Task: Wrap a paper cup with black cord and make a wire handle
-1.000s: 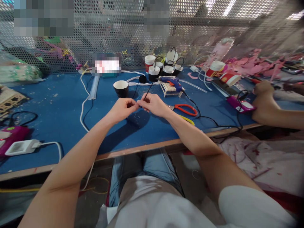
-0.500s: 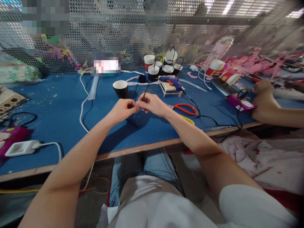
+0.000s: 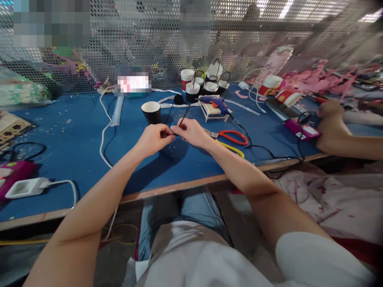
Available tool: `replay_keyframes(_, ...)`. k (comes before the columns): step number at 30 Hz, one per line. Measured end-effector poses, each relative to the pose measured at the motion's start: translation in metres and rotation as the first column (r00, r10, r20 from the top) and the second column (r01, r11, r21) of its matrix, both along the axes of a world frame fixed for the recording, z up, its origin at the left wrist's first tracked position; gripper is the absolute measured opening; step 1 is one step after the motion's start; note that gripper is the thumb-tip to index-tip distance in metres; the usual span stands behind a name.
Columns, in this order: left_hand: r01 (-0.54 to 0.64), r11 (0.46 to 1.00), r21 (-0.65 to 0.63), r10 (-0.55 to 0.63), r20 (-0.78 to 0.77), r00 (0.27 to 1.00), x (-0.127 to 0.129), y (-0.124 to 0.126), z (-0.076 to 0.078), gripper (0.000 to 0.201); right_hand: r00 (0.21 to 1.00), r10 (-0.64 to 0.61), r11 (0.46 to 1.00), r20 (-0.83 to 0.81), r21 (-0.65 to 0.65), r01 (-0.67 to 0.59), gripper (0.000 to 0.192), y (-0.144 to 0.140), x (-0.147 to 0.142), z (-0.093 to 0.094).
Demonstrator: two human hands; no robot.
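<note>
My left hand (image 3: 156, 138) and my right hand (image 3: 191, 131) meet above the blue table, fingertips pinched close together. Between them runs a thin black cord (image 3: 186, 112), its free end sticking up past my right fingers. Another dark strand rises from near my left fingers toward a round black spool (image 3: 178, 99). Just behind my left hand stands a black-wrapped paper cup (image 3: 151, 113) with a white inside, upright and without a handle. Scissors with one red and one yellow handle (image 3: 233, 137) lie beside my right wrist, partly behind it.
A blue glue gun (image 3: 214, 103) rests on a small wooden stand (image 3: 216, 116). Several cups with black handles (image 3: 211, 88) stand at the back. A white cable (image 3: 103, 139) crosses the table (image 3: 80, 131) on the left. At right, another person's arm (image 3: 344, 137) lies near a purple box (image 3: 302, 129).
My fingers have shifted slightly along the cord, and a dark stretch of it now shows between them. My right forearm has moved a little, uncovering more of the scissors' yellow handle.
</note>
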State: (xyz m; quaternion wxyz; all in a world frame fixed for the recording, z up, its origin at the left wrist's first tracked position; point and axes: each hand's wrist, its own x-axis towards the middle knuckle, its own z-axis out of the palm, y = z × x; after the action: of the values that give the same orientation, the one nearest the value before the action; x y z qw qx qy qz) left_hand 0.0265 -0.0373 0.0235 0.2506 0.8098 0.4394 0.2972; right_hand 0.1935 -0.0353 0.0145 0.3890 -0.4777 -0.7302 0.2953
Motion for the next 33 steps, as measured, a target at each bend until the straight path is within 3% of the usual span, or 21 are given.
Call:
replay_keyframes(3,-0.022,0.997,-0.068,0.026,0.061,0.998,0.002,0.0,-0.003,0.022,1.0,0.007,1.0,-0.018,-0.018,-0.008,0.025,-0.002,0.0,0.0)
replay_keyframes(9,0.141,0.932,-0.335,-0.036,0.301,0.953,0.004,0.0,-0.004,0.025,0.935,0.276,0.938,-0.223,-0.151,-0.313,0.027,-0.004,0.007,0.006)
replay_keyframes(12,0.164,0.917,-0.364,-0.049,0.303,0.952,0.003,0.0,-0.005,0.024,0.954,0.217,0.936,-0.205,-0.232,-0.263,0.029,-0.005,0.008,0.008)
replay_keyframes(15,0.115,0.929,-0.352,-0.031,0.235,0.971,0.003,-0.001,-0.005,0.024,0.976,0.107,0.952,-0.189,-0.262,-0.156,0.03,-0.006,0.004,0.004)
replay_keyframes(21,0.014,0.978,-0.208,0.01,0.115,0.993,0.005,-0.005,-0.005,0.017,0.992,0.029,0.976,-0.124,-0.212,-0.055,0.033,-0.004,0.0,-0.006)
replay_keyframes(23,0.015,0.976,-0.217,0.009,0.109,0.994,0.006,-0.004,-0.006,0.017,0.991,0.032,0.972,-0.13,-0.226,-0.061,0.033,-0.004,0.002,-0.007)
replay_keyframes(29,0.16,0.867,-0.472,-0.044,0.247,0.968,0.004,0.0,-0.008,0.029,0.96,0.144,0.897,-0.241,-0.378,-0.23,0.021,-0.006,0.008,0.0)
replay_keyframes(33,0.199,0.848,-0.492,-0.059,0.286,0.957,0.001,0.001,-0.004,0.025,0.977,0.091,0.919,-0.194,-0.363,-0.158,0.024,-0.006,0.01,0.002)
